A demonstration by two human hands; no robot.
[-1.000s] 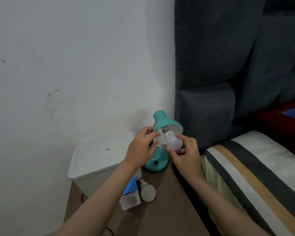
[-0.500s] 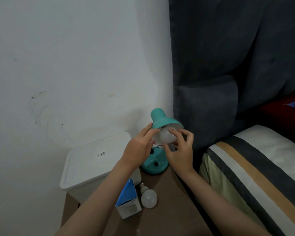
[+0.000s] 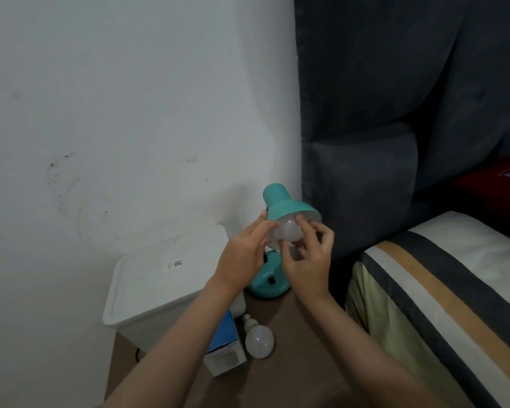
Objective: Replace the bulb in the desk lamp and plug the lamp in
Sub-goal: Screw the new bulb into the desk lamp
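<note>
A teal desk lamp [image 3: 280, 201] stands at the back of a brown bedside table [image 3: 295, 369], its round base [image 3: 267, 285] partly hidden behind my hands. A white bulb [image 3: 287, 231] sits inside the shade's mouth. My right hand [image 3: 308, 260] has its fingertips pinched around that bulb. My left hand [image 3: 243, 251] grips the shade's left rim. A second white bulb [image 3: 258, 340] lies on the table near the front. Beside it stands a blue and white bulb box [image 3: 224, 348]. No plug or socket is in view.
A white lidded plastic bin [image 3: 156, 278] fills the table's left side against the white wall. A thin black cord [image 3: 136, 353] shows below it. A dark grey padded headboard [image 3: 395, 142] and a bed with a striped cover [image 3: 442, 290] lie to the right.
The bulb has gone from outside the shade, screw base showing, up into the shade's mouth. My right hand followed it and its fingers now wrap the glass. My left hand stays on the shade.
</note>
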